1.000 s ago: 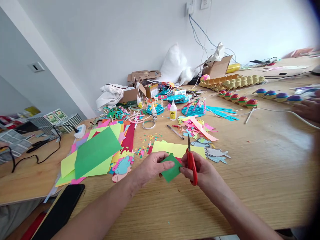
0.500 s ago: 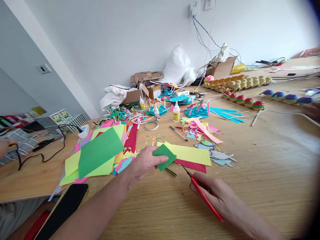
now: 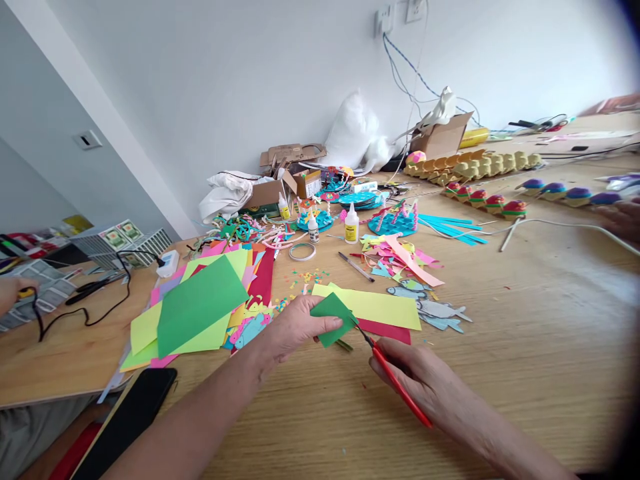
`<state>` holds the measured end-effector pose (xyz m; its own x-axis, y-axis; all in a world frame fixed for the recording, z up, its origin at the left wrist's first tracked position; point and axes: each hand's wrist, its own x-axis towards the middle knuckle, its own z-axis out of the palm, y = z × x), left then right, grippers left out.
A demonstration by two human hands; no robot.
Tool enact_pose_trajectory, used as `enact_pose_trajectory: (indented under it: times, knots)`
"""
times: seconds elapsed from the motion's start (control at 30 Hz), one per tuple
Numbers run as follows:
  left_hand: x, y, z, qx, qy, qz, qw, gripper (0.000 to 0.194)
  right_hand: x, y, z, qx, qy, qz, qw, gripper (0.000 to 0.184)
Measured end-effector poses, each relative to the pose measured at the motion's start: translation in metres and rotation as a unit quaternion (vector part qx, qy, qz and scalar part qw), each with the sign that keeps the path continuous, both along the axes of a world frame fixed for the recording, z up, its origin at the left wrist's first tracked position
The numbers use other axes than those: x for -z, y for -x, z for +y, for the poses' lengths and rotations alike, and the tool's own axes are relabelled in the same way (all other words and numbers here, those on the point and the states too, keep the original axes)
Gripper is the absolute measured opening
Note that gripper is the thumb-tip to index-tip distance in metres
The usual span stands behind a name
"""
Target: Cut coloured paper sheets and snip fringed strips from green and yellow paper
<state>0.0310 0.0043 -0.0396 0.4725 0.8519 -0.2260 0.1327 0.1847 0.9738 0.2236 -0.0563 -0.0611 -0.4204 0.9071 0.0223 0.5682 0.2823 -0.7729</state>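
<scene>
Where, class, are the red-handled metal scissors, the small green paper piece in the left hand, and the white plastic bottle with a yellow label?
Scissors (image 3: 400, 387): head view, on the red handle.
Green paper piece (image 3: 332, 311): head view, on its flat face.
White yellow-labelled bottle (image 3: 351, 231): head view, on the label.

Bright, diffuse light is covering the pale wall (image 3: 240, 80), glare is whitening the tabletop (image 3: 575, 300) toward the right, shadows are falling soft and faint, the red scissors (image 3: 400, 383) are reading fairly sharp, and stretching, dark vignetting and blur are degrading the right edge, including a co-worker's hand (image 3: 624, 219).
</scene>
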Motion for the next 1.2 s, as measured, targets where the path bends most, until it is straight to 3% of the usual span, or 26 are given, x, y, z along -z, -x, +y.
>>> enact_pose_trajectory:
  times: [1.2]
  knots:
    - [0.0058, -0.0026, 0.0006, 0.012, 0.019, -0.007, 1.0, 0.025, 0.0058, -0.0005, 0.0, 0.007, -0.001, 0.006, 1.0, 0.029]
